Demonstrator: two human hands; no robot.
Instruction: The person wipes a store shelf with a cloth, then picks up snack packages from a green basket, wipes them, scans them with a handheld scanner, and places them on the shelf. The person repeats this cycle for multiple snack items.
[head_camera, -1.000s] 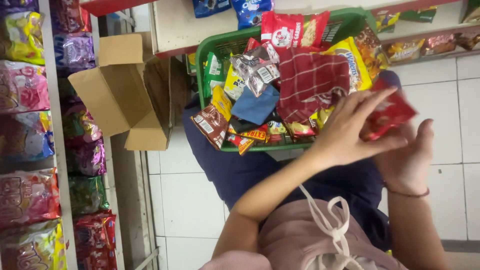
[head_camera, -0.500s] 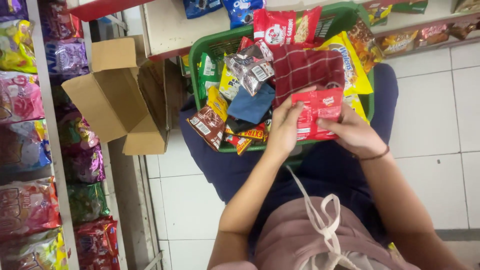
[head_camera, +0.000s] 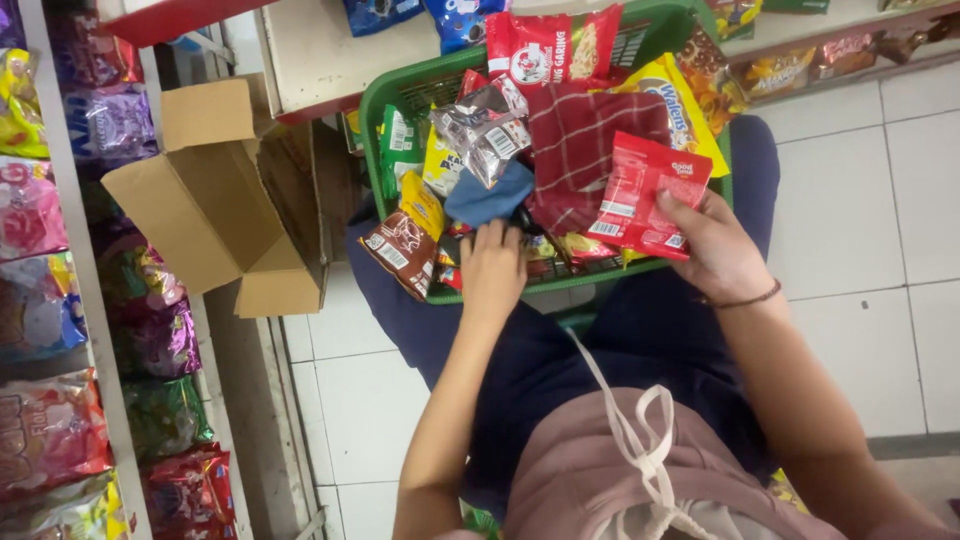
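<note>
A green plastic basket (head_camera: 384, 92) rests on my lap, full of snack packets, a red checked cloth (head_camera: 585, 150) and a blue cloth (head_camera: 487, 195). My right hand (head_camera: 712, 248) holds a red snack packet (head_camera: 645, 195) over the basket's near right side. My left hand (head_camera: 493, 268) reaches into the near edge of the basket, its fingers touching the blue cloth and the packets beneath it. A brown packet (head_camera: 398, 248) hangs over the basket's near left corner.
An open cardboard box (head_camera: 215, 205) lies on the floor to the left. A rack of hanging snack bags (head_camera: 60, 300) runs down the left edge. Shelves with more packets (head_camera: 800, 65) stand beyond the basket. White floor tiles (head_camera: 880, 200) lie to the right.
My right hand has carried the red packet from in front of me down onto the basket. My left hand let go of it and moved into the basket's near edge.
</note>
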